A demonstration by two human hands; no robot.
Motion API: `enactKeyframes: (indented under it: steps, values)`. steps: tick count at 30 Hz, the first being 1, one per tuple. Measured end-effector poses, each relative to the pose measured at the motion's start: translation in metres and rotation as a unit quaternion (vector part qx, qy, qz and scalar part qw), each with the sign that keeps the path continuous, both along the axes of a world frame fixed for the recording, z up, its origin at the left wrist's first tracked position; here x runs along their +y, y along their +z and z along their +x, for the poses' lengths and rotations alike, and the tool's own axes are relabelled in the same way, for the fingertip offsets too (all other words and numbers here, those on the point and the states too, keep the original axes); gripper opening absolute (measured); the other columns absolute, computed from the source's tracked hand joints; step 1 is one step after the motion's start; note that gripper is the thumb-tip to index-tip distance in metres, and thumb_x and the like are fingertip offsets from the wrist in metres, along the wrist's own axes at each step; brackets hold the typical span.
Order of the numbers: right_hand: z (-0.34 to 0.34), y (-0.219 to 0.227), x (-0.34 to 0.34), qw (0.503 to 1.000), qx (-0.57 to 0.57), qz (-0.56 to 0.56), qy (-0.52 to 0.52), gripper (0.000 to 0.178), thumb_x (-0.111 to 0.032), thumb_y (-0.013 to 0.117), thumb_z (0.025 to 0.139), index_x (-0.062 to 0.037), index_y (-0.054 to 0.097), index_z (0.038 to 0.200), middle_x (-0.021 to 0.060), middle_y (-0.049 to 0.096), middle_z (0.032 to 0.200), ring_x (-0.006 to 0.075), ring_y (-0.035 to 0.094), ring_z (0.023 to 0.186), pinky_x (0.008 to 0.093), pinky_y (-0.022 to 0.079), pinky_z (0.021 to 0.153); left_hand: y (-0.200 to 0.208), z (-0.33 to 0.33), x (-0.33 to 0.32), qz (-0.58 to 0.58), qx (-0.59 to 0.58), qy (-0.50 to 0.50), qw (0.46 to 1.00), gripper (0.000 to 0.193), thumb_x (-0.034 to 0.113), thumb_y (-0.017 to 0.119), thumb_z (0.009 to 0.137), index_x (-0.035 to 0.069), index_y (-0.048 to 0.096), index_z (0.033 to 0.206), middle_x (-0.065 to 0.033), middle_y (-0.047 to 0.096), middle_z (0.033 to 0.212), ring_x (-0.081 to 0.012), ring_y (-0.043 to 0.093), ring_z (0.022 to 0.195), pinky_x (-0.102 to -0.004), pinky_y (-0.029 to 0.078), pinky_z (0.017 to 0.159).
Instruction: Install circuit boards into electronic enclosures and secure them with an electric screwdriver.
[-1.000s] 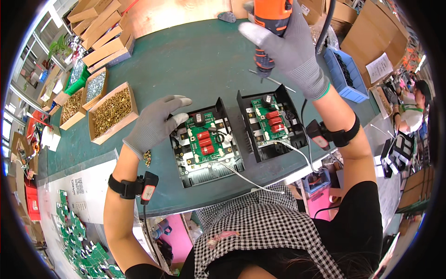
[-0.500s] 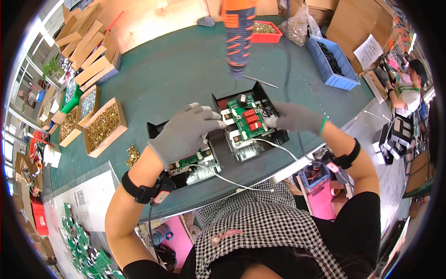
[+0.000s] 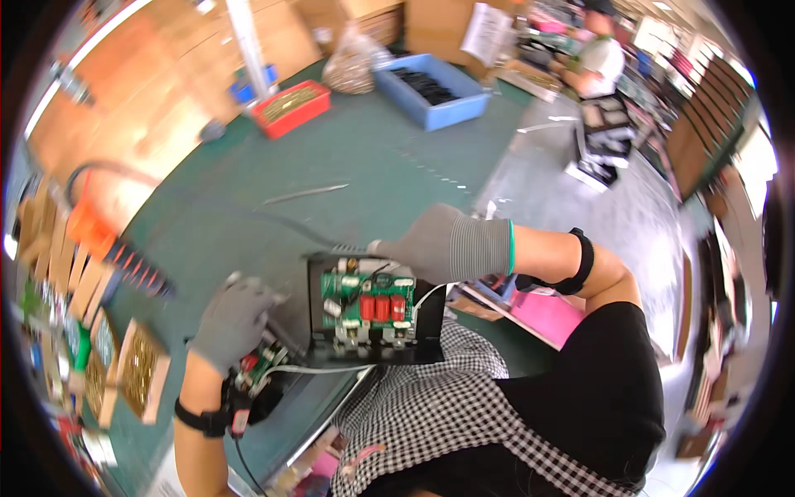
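Both grips unclear: left hand [image 3: 233, 321] blurred beside black casing [image 3: 429, 343], right hand [image 3: 443, 243] partly hidden at its rim

Green circuit board [image 3: 344, 296], red components [image 3: 382, 309], black casing [image 3: 427, 327]
Gloves [image 3: 443, 244] are grey, the apron [image 3: 431, 402] black-and-white checked, the surface [image 3: 373, 199] green.

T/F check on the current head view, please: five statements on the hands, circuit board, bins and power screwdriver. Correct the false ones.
1. The left hand and right hand both wear grey gloves. True.
2. The right hand holds the orange-and-black power screwdriver. False: the tool is apart from both hands, left of the left hand.
3. The circuit board in the black housing beside the right hand carries three red components. True.
4. The blue bin is left of the red tray. False: it is to the right.
5. The blue bin contains black parts. True.
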State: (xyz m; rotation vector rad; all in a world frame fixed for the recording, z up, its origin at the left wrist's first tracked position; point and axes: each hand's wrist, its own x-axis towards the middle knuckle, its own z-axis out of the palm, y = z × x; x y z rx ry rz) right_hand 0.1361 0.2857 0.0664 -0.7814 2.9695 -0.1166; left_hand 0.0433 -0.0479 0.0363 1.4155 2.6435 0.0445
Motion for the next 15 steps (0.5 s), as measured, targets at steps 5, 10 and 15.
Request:
enactKeyframes:
  steps: [5,10,15]
  values:
    - [0.088,0.028,0.058,0.995,0.010,0.026,-0.095,0.037,-0.021,0.065,0.080,-0.0098,0.057,0.115,0.0128,0.064,0.070,0.0347,0.066,0.068,0.0453,0.051,0.063,0.013,-0.013,-0.001,-0.055,-0.186,0.004,0.981,0.032,0.014,0.057,0.087,0.017,0.065,0.117,-0.0069,0.068,0.110,-0.0275,0.060,0.110,-0.0502,0.029,0.113]
    - [0.199,0.029,0.143,0.919,0.160,0.085,-0.350,0.021,-0.022,0.064,0.085,-0.0117,0.063,0.103,0.0141,0.062,0.068,0.0361,0.063,0.065,0.0463,0.048,0.062,0.019,-0.022,-0.011,-0.018,-0.182,-0.087,0.979,0.040,0.012,0.071,0.075,0.015,0.066,0.115,-0.0033,0.066,0.113,-0.0267,0.054,0.118,-0.0495,0.023,0.115]
    - [0.248,-0.004,0.256,0.813,0.129,0.283,-0.493,0.013,-0.021,0.062,0.086,-0.0118,0.063,0.095,0.0130,0.067,0.079,0.0322,0.068,0.072,0.0440,0.051,0.063,-0.007,-0.016,-0.007,0.011,-0.049,-0.108,0.993,0.030,0.010,0.072,0.069,0.013,0.070,0.099,-0.0031,0.067,0.104,-0.0262,0.056,0.108,-0.0465,0.033,0.108]
